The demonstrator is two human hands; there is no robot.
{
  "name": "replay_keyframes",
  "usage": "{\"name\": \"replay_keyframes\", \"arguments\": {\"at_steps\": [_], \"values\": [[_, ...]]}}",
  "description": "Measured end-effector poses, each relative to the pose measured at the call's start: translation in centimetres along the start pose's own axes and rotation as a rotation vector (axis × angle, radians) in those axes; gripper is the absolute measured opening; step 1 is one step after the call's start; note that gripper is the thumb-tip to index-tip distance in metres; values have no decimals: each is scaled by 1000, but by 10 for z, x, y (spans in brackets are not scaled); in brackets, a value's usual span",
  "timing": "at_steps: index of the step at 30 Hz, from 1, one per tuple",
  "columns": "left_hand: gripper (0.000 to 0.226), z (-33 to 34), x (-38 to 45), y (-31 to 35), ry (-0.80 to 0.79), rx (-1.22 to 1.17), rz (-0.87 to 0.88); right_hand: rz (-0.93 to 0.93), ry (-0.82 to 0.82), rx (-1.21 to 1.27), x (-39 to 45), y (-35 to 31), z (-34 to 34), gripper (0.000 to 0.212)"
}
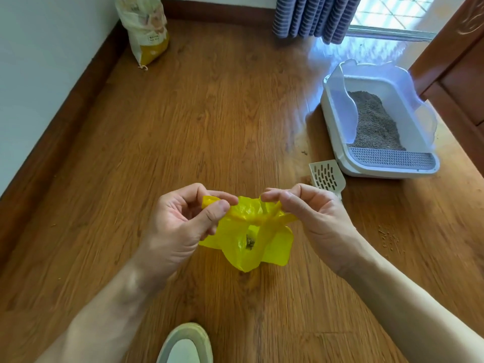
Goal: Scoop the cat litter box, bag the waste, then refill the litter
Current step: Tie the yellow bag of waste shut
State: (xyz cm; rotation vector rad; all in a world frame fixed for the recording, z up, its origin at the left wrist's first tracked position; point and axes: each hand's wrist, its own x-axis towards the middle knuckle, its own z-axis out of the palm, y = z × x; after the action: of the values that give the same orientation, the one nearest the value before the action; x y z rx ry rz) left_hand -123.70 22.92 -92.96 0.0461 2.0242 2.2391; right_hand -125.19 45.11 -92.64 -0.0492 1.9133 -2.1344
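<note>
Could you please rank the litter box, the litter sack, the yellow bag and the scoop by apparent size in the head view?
1. litter box
2. yellow bag, nearer the camera, so unsure against the next
3. litter sack
4. scoop, partly hidden

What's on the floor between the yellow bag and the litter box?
In the head view, only the white slotted scoop lies between the yellow bag and the litter box, plus bare wood floor.

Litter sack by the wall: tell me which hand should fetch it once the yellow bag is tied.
Probably left: the litter sack stands far left; left hand is nearer than right hand.
</note>
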Motion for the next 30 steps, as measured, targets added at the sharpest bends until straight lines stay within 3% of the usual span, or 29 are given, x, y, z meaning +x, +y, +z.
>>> {"name": "replay_keyframes", "arguments": {"at_steps": [4, 9, 14, 19, 25, 30], "values": [[40, 7, -1, -3, -53, 7, 59, -22, -100, 84, -5, -3, 6, 3], [22, 9, 1, -3, -47, 65, 114, -58, -140, 11, -7, 5, 1, 19], [7, 4, -1, -8, -76, 255, 140, -150, -110, -349, -6, 16, -5, 8], [11, -1, -2, -9, -172, 395, 184, -275, -111, -704, -6, 23, -11, 6], [17, -9, 1, -15, -262, 628, 270, -182, -202, -547, -7, 22, -10, 10], [17, -22, 2, -26, -230, 906, 388, -137, -201, -661, -7, 32, -23, 13]]}}
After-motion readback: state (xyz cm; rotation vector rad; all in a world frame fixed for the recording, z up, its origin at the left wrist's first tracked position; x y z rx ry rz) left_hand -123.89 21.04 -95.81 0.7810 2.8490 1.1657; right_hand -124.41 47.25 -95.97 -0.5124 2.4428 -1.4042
